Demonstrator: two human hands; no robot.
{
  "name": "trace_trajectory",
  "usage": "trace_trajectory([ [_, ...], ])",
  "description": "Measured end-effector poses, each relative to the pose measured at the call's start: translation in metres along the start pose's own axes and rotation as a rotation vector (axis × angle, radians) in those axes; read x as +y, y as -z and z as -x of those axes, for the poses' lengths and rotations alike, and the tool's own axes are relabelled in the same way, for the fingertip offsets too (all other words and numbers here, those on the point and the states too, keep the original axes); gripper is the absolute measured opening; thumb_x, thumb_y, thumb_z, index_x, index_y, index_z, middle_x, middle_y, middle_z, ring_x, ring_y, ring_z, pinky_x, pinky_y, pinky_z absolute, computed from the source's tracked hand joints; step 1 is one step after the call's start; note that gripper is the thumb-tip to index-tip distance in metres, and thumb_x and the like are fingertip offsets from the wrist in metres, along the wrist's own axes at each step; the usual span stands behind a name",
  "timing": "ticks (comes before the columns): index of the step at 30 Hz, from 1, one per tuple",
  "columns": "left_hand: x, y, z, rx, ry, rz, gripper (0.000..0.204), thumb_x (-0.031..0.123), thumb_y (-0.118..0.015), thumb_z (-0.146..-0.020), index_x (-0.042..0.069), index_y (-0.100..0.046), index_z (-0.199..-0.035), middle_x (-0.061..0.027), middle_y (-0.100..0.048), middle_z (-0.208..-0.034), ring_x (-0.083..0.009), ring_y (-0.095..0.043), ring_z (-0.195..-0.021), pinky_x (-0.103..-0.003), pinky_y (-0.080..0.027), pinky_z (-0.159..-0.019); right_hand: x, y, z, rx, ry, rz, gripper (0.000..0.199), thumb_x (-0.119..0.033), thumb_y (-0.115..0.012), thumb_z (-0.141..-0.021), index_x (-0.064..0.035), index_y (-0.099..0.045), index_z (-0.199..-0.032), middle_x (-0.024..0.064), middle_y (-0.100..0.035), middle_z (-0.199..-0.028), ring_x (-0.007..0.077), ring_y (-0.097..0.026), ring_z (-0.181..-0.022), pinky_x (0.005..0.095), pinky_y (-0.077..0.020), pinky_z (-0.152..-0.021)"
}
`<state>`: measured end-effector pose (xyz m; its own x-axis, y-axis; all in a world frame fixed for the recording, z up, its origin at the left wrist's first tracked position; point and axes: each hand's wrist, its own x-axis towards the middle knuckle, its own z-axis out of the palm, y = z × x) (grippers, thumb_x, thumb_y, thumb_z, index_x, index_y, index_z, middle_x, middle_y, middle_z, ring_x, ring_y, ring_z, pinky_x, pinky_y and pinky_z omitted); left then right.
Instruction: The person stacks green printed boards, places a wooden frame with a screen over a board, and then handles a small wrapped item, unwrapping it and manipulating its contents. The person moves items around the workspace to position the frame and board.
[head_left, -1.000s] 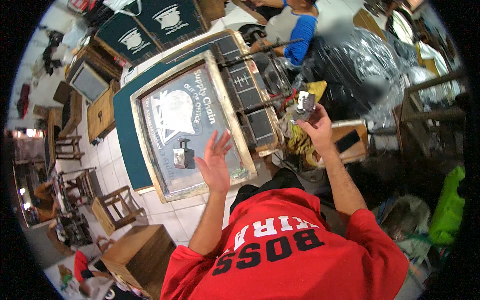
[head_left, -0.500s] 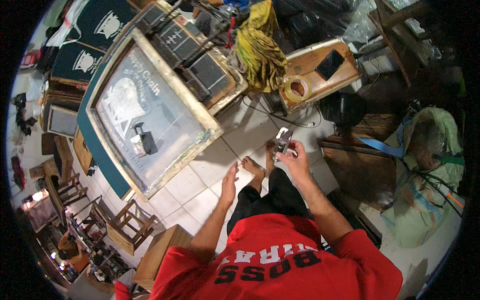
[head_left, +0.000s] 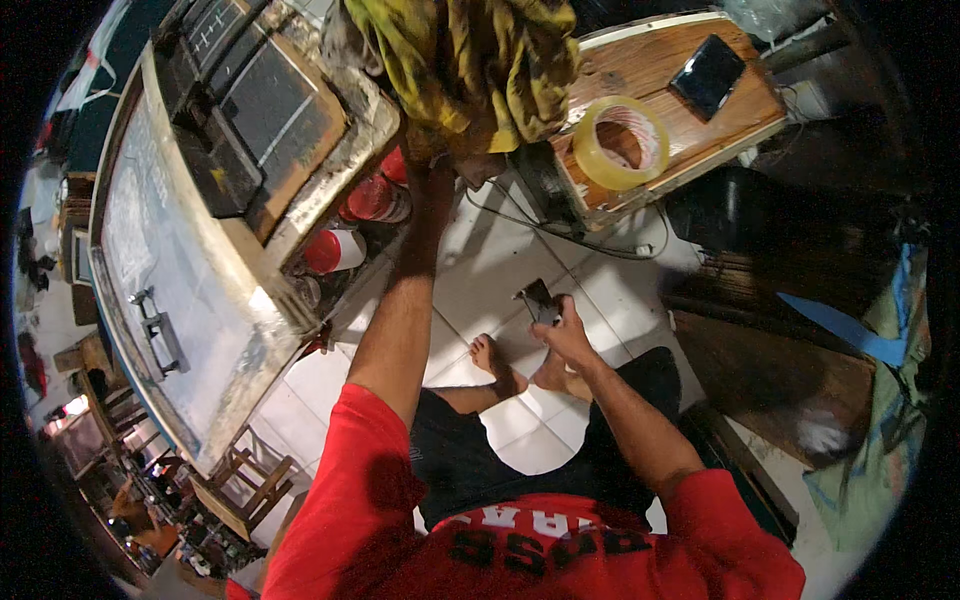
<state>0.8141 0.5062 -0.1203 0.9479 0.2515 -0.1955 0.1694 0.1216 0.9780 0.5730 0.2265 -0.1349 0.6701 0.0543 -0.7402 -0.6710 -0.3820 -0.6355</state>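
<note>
My left hand [head_left: 452, 165] is stretched up to the lower edge of a yellow-green patterned cloth [head_left: 470, 60] that hangs over the table corner. Its fingers are curled into the fabric and partly hidden by it. Lower down, above my bare feet [head_left: 520, 370], my right hand [head_left: 568, 335] holds a small dark metal tool [head_left: 536, 299] that sticks out toward the upper left. Both forearms come up from my red shirt at the lower edge.
A large framed printing screen [head_left: 180, 300] lies on the table at left, with red-and-white containers [head_left: 350, 245] beneath it. A wooden board [head_left: 700, 135] at top right carries a tape roll [head_left: 620, 140] and a black phone [head_left: 707, 75]. Cables cross the white tiles. Wooden stools [head_left: 245, 490] stand lower left.
The view has swung down and closer. My left hand rose from beside my knee up to the yellow cloth. My right hand kept the small tool and lowered toward my feet.
</note>
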Motion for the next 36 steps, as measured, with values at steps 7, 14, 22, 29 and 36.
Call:
trace_trajectory([
  [7, 0.036, 0.015, 0.044, 0.041, -0.364, -0.404, 0.049, 0.002, -0.054, -0.090, 0.001, -0.052, -0.139, -0.0139, -0.059, -0.136, -0.0261, -0.054, -0.127, -0.038, -0.040, -0.108, -0.011, -0.088, -0.203, 0.340, 0.692, 0.183, 0.069, -0.024, -0.089, -0.068, -0.0067, -0.051, -0.124, 0.0164, -0.062, -0.114, 0.0374, -0.060, -0.109, 0.0451, -0.0486, -0.092],
  [14, -0.015, 0.080, 0.116, 0.359, -0.577, -0.299, 0.053, -0.002, -0.054, -0.088, 0.003, -0.053, -0.141, -0.0160, -0.061, -0.136, -0.0250, -0.056, -0.128, -0.038, -0.042, -0.108, -0.036, -0.119, -0.328, 0.723, 0.783, 0.596, 0.068, -0.020, -0.061, -0.085, -0.0032, -0.041, -0.148, 0.0291, -0.044, -0.146, 0.0464, -0.044, -0.132, 0.0521, -0.0394, -0.104],
  [22, -0.084, 0.122, 0.173, 0.555, -0.449, -0.434, 0.054, 0.001, -0.059, -0.086, 0.004, -0.054, -0.140, -0.0112, -0.072, -0.116, -0.0175, -0.068, -0.088, -0.033, -0.054, -0.074, -0.078, -0.111, -0.351, 0.475, 0.782, 0.599, 0.063, -0.021, -0.058, -0.087, -0.0129, -0.044, -0.148, 0.0178, -0.038, -0.155, 0.0433, -0.036, -0.139, 0.0691, -0.0255, -0.108],
  [29, -0.083, 0.114, 0.165, 0.564, -0.510, -0.508, 0.049, 0.000, -0.056, -0.091, 0.003, -0.052, -0.140, -0.0142, -0.072, -0.111, -0.0194, -0.070, -0.089, -0.031, -0.054, -0.074, -0.077, -0.111, -0.328, 0.544, 1.254, 0.942, 0.058, 0.001, -0.064, -0.078, -0.0140, -0.055, -0.133, 0.0206, -0.053, -0.130, 0.0403, -0.053, -0.115, 0.0537, -0.0442, -0.092],
  [36, -0.103, 0.116, 0.136, 0.578, -0.564, -0.430, 0.047, 0.001, -0.059, -0.091, 0.001, -0.053, -0.137, -0.0163, -0.071, -0.109, -0.0239, -0.070, -0.099, -0.035, -0.056, -0.077, -0.076, -0.188, -0.262, 0.348, 1.189, 0.457, 0.045, 0.001, -0.061, -0.083, -0.0020, -0.052, -0.127, 0.0211, -0.054, -0.119, 0.0385, -0.056, -0.107, 0.0513, -0.0465, -0.090],
])
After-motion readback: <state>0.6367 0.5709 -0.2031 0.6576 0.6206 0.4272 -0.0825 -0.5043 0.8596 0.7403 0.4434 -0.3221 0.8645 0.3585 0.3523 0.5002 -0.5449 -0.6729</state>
